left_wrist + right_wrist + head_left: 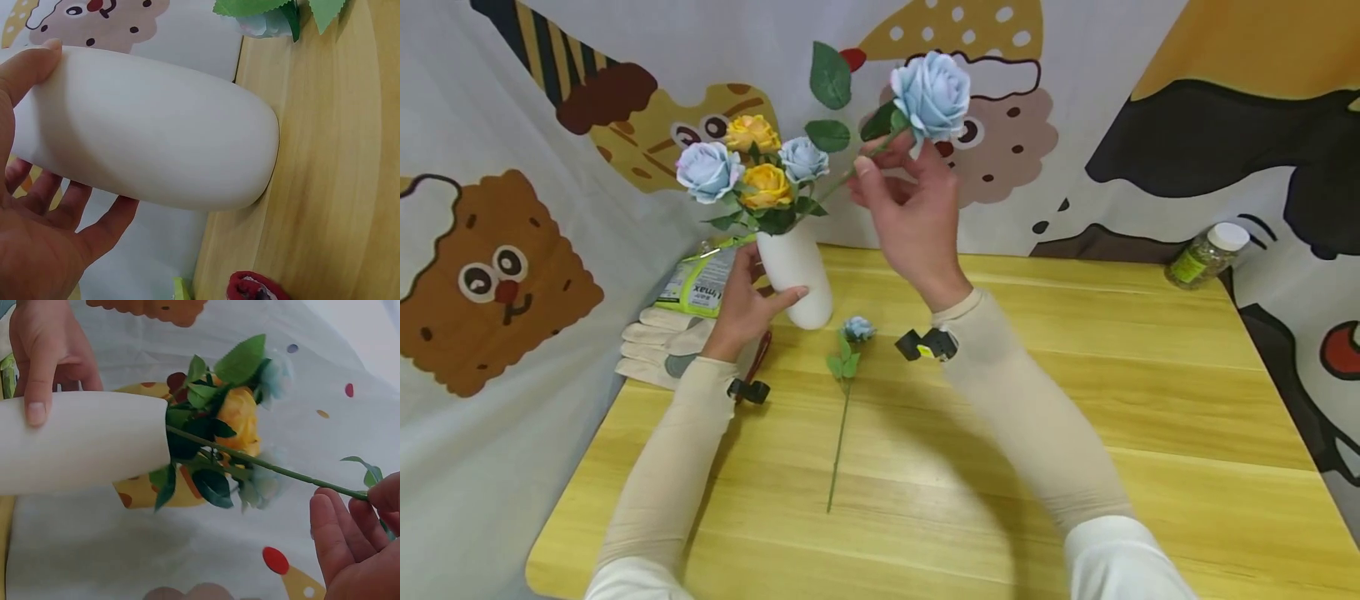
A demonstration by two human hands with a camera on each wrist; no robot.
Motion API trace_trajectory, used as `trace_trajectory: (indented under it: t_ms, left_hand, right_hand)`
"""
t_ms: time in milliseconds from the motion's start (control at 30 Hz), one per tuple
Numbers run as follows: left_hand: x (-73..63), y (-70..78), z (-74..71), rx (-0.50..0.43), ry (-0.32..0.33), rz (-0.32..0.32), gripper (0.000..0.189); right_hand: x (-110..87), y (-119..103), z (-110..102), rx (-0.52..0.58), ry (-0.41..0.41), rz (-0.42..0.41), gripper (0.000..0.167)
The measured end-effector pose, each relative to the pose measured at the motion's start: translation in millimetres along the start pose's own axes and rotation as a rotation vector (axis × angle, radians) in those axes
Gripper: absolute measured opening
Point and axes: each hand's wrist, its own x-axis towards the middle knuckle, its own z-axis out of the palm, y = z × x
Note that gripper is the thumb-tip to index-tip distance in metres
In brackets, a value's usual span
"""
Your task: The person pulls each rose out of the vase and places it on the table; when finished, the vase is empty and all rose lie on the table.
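My left hand [748,304] grips a white vase [796,275] round its side, thumb across the front; the left wrist view shows the vase's base on the table. In the vase stand two yellow roses [766,187] and two light blue roses [708,172] with green leaves. My right hand [917,212] pinches the green stem [281,470] of another blue rose [932,95], below its bloom. That stem slants into the vase mouth beside the other flowers, its lower end hidden inside. One more blue rose [858,328] lies on the table in front of the vase.
Folded gloves [655,342] and a green-grey packet [696,283] lie on the wooden table [1000,467] at the left, by a red-handled tool [762,357]. A white-capped jar [1204,257] stands at the far right corner. A printed curtain [1075,242] hangs behind.
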Motion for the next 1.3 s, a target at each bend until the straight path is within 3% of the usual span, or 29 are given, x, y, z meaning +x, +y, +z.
trace_trajectory:
  t_ms: [400,567,967,1300]
  left_hand:
    - [2.7,-1.2,-0.6,0.028,-0.005,0.005,0.086]
    - [3.3,-1.3,0.0,0.029,-0.008,-0.003,0.086]
    - [7.6,-1.5,3.3,0.059,0.036,-0.006,0.087]
    - [3.2,-2.7,2.5,0.034,0.035,0.011,0.086]
  right_hand:
    - [-13.4,-3.4,-38.3,0.079,0.132,0.046,0.007]
    - [-26.3,-0.8,-53.2,0.095,0.165,0.151,0.008]
    - [-63.7,28.1,-79.8,0.038,0.069,0.413,0.024]
    - [-107.3,55.2,-96.7,-0.025,-0.103,0.618,0.038]
